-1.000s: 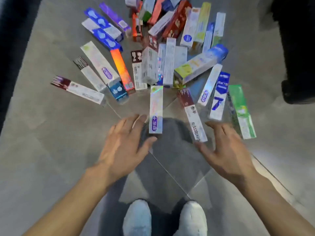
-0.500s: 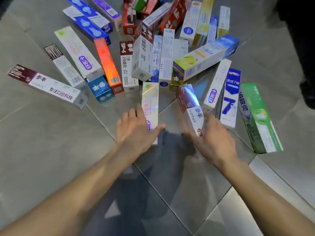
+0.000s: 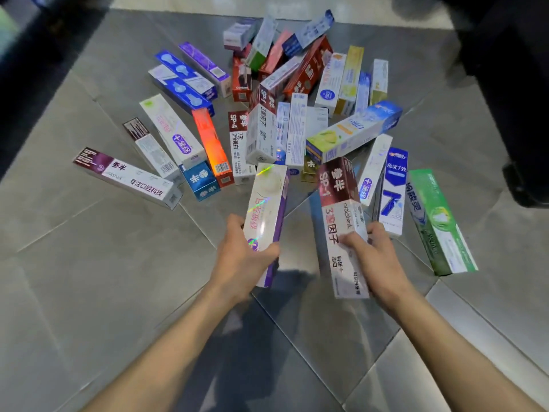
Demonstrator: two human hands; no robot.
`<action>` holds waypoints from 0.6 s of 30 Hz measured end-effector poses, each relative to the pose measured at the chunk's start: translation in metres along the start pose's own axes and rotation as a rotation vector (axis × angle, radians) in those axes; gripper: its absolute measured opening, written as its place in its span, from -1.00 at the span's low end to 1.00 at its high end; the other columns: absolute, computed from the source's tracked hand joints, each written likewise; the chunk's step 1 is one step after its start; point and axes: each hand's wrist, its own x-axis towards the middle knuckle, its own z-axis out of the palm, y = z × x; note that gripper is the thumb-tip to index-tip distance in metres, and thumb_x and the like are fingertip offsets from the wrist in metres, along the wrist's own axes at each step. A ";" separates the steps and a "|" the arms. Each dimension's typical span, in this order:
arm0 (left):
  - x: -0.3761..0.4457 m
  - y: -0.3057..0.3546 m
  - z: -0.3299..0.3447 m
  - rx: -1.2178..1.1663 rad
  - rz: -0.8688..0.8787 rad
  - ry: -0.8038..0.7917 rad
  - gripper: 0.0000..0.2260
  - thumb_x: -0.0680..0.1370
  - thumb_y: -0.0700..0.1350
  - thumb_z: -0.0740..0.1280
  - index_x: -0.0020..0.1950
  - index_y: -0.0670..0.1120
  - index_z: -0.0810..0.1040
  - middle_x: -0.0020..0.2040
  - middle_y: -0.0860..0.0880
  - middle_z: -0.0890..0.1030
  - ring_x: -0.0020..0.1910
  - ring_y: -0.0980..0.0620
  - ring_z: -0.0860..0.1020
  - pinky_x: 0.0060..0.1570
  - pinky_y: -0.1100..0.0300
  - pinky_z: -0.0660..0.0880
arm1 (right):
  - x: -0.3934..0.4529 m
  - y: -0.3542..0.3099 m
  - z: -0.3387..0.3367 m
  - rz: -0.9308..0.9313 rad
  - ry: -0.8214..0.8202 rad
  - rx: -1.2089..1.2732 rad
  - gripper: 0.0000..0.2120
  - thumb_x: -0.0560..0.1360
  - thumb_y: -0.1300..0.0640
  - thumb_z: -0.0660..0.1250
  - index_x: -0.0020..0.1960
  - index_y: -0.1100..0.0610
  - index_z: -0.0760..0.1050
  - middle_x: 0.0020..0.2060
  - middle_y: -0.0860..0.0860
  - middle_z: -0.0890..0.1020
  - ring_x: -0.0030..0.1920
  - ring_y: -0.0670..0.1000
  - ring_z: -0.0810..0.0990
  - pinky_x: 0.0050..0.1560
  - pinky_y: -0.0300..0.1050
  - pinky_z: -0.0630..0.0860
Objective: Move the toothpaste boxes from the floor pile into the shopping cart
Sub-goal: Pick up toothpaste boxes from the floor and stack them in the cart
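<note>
Several toothpaste boxes lie in a loose pile (image 3: 285, 108) on the grey tiled floor ahead of me. My left hand (image 3: 242, 257) grips a white and purple holographic box (image 3: 267, 203), lifted off the floor with its far end pointing to the pile. My right hand (image 3: 374, 257) grips a maroon and white box (image 3: 341, 221), also raised and tilted. Just right of it lie a blue and white box (image 3: 392, 188) and a green box (image 3: 439, 224). No shopping cart is in view.
Grey floor tiles (image 3: 89, 278) spread to the left and near side. A dark object (image 3: 523, 99) stands at the right edge, and dark shapes fill the upper left corner. A long maroon and white box (image 3: 127, 176) lies apart at the left.
Both hands went from hovering open over the floor to closing around one box each. The two boxes have come up off the tiles toward me.
</note>
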 end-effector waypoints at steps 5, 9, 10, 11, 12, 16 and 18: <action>-0.065 0.074 -0.041 -0.247 -0.024 -0.051 -0.46 0.41 -0.09 0.59 0.21 0.11 0.34 0.05 0.11 0.62 -0.16 0.22 0.63 -0.27 0.27 0.53 | -0.070 -0.067 -0.017 0.048 -0.060 0.280 -0.57 0.31 -0.05 0.41 0.09 0.08 0.41 0.05 0.17 0.65 0.00 0.22 0.68 0.07 0.23 0.58; -0.132 0.171 -0.088 -0.320 -0.008 -0.091 -0.51 0.40 -0.15 0.59 0.20 0.05 0.43 0.00 0.08 0.67 -0.17 0.18 0.65 -0.28 0.30 0.53 | -0.145 -0.161 -0.054 0.066 -0.065 0.382 -0.43 0.28 -0.01 0.55 0.21 0.11 0.45 0.00 0.13 0.71 0.01 0.28 0.69 0.12 0.30 0.56; -0.151 0.200 -0.102 -0.350 -0.005 -0.091 -0.54 0.41 -0.16 0.58 0.18 0.04 0.43 -0.02 0.10 0.68 -0.18 0.18 0.65 -0.27 0.31 0.54 | -0.165 -0.190 -0.067 0.062 -0.062 0.391 -0.44 0.29 -0.02 0.55 0.22 0.11 0.46 0.01 0.13 0.71 0.01 0.28 0.69 0.12 0.30 0.56; -0.171 0.231 -0.116 -0.374 0.004 -0.095 -0.57 0.42 -0.17 0.56 0.16 0.05 0.43 -0.07 0.14 0.69 -0.19 0.20 0.65 -0.26 0.33 0.53 | -0.186 -0.219 -0.081 0.056 -0.055 0.400 -0.46 0.30 -0.04 0.52 0.21 0.10 0.48 0.01 0.14 0.71 0.01 0.28 0.68 0.13 0.32 0.56; -0.191 0.263 -0.132 -0.388 0.019 -0.100 -0.60 0.43 -0.17 0.54 0.14 0.06 0.43 -0.12 0.20 0.69 -0.21 0.25 0.64 -0.27 0.37 0.52 | -0.207 -0.250 -0.096 0.049 -0.046 0.407 -0.49 0.31 -0.06 0.50 0.19 0.09 0.48 0.01 0.15 0.70 0.03 0.30 0.68 0.13 0.35 0.55; -0.280 0.396 -0.198 -0.431 0.049 -0.149 -0.51 0.35 0.04 0.57 0.18 0.05 0.44 -0.15 0.25 0.68 -0.21 0.26 0.64 -0.28 0.38 0.49 | -0.303 -0.378 -0.164 0.007 -0.052 0.415 -0.54 0.36 -0.07 0.48 0.18 0.06 0.48 0.02 0.12 0.71 -0.01 0.24 0.70 0.13 0.35 0.58; -0.324 0.455 -0.229 -0.401 0.071 -0.162 -0.39 0.27 0.21 0.62 0.20 0.12 0.43 -0.07 0.26 0.67 -0.12 0.24 0.65 -0.17 0.30 0.51 | -0.355 -0.440 -0.197 -0.017 -0.059 0.396 -0.53 0.36 -0.11 0.47 0.18 0.03 0.47 0.02 0.08 0.71 -0.02 0.20 0.71 0.11 0.34 0.59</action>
